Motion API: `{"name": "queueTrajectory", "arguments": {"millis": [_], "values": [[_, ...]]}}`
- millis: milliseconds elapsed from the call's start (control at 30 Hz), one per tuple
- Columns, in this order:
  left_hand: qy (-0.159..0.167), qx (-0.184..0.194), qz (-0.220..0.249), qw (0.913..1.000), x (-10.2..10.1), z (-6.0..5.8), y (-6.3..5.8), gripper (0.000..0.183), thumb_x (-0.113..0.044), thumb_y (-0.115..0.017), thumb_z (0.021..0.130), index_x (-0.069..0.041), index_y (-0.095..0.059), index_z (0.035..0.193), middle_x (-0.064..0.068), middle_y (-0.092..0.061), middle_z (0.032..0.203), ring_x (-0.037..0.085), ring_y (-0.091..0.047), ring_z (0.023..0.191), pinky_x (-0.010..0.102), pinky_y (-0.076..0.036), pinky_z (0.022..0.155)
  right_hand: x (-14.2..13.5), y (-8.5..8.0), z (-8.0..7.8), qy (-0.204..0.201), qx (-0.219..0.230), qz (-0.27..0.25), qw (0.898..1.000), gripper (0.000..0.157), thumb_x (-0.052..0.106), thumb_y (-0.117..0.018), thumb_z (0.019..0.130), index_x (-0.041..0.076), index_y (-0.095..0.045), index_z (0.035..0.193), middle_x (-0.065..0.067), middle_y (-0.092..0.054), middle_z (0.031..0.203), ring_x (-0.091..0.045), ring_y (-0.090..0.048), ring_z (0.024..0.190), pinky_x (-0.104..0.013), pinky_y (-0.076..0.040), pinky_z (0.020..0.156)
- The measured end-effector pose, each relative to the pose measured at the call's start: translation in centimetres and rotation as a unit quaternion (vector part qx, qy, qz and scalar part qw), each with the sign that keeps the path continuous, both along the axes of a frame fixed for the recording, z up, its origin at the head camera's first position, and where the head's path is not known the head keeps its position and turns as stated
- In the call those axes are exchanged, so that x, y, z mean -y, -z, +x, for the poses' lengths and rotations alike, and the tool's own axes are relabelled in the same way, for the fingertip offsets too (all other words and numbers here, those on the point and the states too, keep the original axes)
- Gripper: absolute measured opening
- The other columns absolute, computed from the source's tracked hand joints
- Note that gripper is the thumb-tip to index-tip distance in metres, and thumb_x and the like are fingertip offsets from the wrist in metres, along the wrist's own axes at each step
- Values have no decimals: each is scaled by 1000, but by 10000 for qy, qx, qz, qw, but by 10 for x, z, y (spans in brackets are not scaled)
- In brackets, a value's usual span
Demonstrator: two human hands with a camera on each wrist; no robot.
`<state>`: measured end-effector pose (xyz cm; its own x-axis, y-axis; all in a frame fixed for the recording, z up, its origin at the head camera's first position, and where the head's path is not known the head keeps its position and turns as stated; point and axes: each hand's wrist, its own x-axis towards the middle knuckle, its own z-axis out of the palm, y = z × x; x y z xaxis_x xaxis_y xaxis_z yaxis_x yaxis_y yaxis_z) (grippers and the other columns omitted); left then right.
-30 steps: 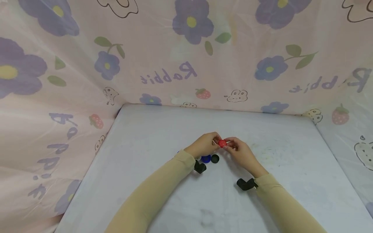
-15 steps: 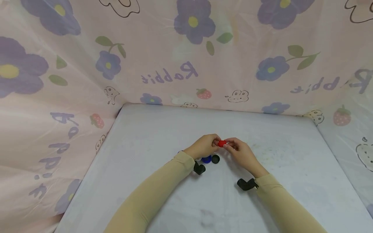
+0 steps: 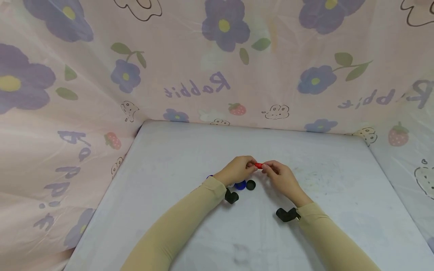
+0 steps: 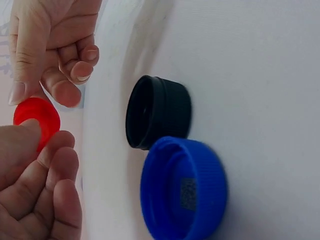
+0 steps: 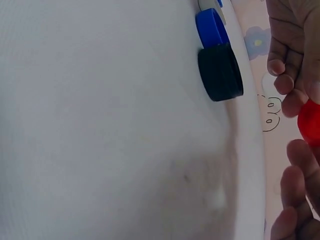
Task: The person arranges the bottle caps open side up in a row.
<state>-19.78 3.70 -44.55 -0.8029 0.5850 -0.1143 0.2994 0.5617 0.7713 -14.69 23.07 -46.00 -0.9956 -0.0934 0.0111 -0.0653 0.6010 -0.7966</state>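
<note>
Between both hands, above the table, is a small round red bottle cap [image 3: 259, 165], seen nearly edge-on in the head view. My left hand [image 3: 238, 168] pinches its left side, the thumb lying across the red cap [image 4: 37, 120] in the left wrist view. From the other side my right hand [image 3: 282, 178] pinches the edge between thumb and fingers. Below the hands a black bottle cap [image 3: 251, 185] and a larger blue bottle cap [image 4: 212, 190] stand side by side on the table, their open sides showing. The right wrist view cuts off part of the red cap [image 5: 311, 122].
Past the blue cap stands a white ring-like cap [image 5: 212, 7], mostly hidden by the left arm in the head view. Black wrist-camera mounts [image 3: 286, 214] hang at both sleeves. A flower-printed curtain [image 3: 190, 49] lines the back and sides of the white table [image 3: 210, 233].
The red cap has turned between the fingers, from its round face showing to nearly edge-on. Both hands stay almost in place, and the caps on the table have not moved.
</note>
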Motion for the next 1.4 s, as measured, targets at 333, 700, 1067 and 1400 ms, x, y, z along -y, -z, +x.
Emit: {"name": "queueTrajectory", "arguments": {"millis": [333,700,1067,1400], "values": [[-121,55,23,9999,0,3,1,19,-28,-57,99,-15,-64,110,-1,-67,98,7,-58,82,23,-47,76,1,1,1,85,-56,-38,9999,32,36,-53,100,8,-68,106,-11,-70,94,-24,-62,83,-35,-46,69],[-273,340,134,9990,2,7,3,21,-29,-57,99,-16,-61,115,-5,-64,92,9,-60,75,24,-50,69,1,1,3,-230,-83,-182,9995,25,21,-60,97,9,-62,119,-9,-69,101,-26,-65,84,-35,-51,72],[-168,366,300,9987,1,9,13,18,-30,-56,100,-18,-54,114,-5,-66,91,7,-61,75,25,-49,69,-1,3,8,-357,176,193,9990,37,22,-70,91,12,-59,124,-4,-65,96,-19,-57,76,-30,-49,61],[707,-503,-440,9953,0,20,11,39,-27,-71,89,-14,-57,122,-13,-64,94,1,-56,86,24,-41,87,-13,11,17,-540,356,287,9975,34,22,-70,91,11,-62,122,-1,-66,95,-17,-60,79,-28,-50,66]]}}
